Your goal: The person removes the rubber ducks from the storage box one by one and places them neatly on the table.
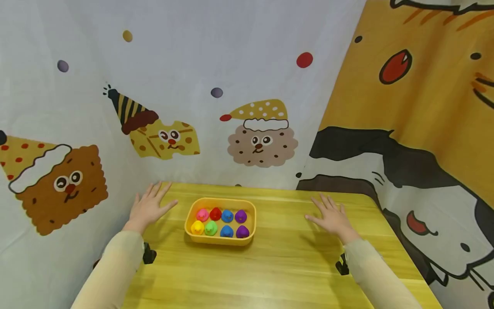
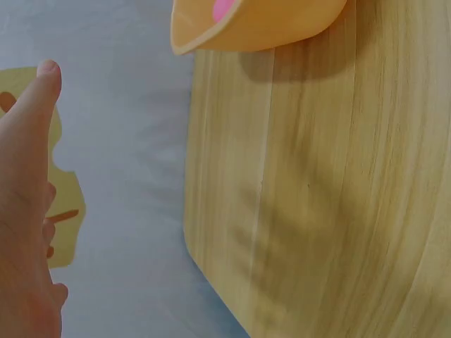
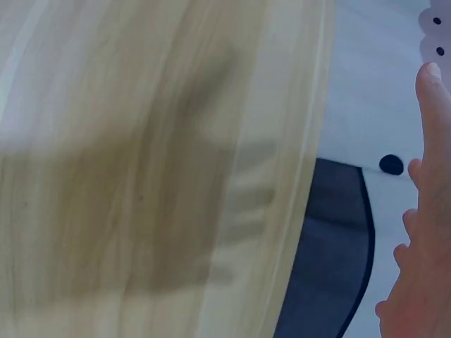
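Note:
In the head view a yellow-orange plastic basket (image 1: 220, 241) stands on the wooden table, with several small toy ducks in two rows. The back row has a pink duck (image 1: 202, 215), a red duck (image 1: 215, 213), a blue duck (image 1: 227, 215) and a purple duck (image 1: 241, 216). In front are a yellow duck (image 1: 197, 227), a green duck (image 1: 211, 228), another blue duck (image 1: 226, 231) and another purple duck (image 1: 242, 232). My left hand (image 1: 148, 208) is spread left of the basket, holding nothing. Well to the basket's right, my right hand (image 1: 331, 217) is spread and holds nothing.
The wooden table (image 1: 281, 274) ends at a pale cloth (image 1: 254, 38) printed with cartoon snacks behind and to the left. A cloth with large cartoon animals (image 1: 424, 128) hangs along the right side. Dark wrist devices (image 1: 149, 253) sit by both sleeves.

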Tool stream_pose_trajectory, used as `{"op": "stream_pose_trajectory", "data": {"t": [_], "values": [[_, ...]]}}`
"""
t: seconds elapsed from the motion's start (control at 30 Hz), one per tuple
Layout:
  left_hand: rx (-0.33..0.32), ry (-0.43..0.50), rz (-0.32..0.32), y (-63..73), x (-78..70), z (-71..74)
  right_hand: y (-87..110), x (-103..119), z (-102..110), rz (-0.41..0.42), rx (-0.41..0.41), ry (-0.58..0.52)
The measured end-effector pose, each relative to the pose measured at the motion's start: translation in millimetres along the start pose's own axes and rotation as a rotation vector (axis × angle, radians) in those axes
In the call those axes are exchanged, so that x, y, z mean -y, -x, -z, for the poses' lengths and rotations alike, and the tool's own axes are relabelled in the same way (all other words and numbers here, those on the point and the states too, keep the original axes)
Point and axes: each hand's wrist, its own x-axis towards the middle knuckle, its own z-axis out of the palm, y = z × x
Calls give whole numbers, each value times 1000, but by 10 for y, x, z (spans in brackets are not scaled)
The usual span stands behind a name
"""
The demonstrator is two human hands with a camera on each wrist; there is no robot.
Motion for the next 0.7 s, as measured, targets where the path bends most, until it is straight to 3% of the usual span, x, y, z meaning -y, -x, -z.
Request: {"op": "stream_pose_trajectory", "data": {"t": [0.17, 0.33, 0.5, 0.7], "values": [[12, 13, -7, -7, -74, 4, -81, 117, 51, 71, 0, -8], [3, 52, -45, 3, -199, -81, -169, 310, 112, 150, -10, -49], [30, 76, -63, 31, -330, -145, -255, 546, 149, 213, 49, -185], [77, 156, -60, 104, -406, -212, -374, 783, 29, 214, 143, -389]]}}
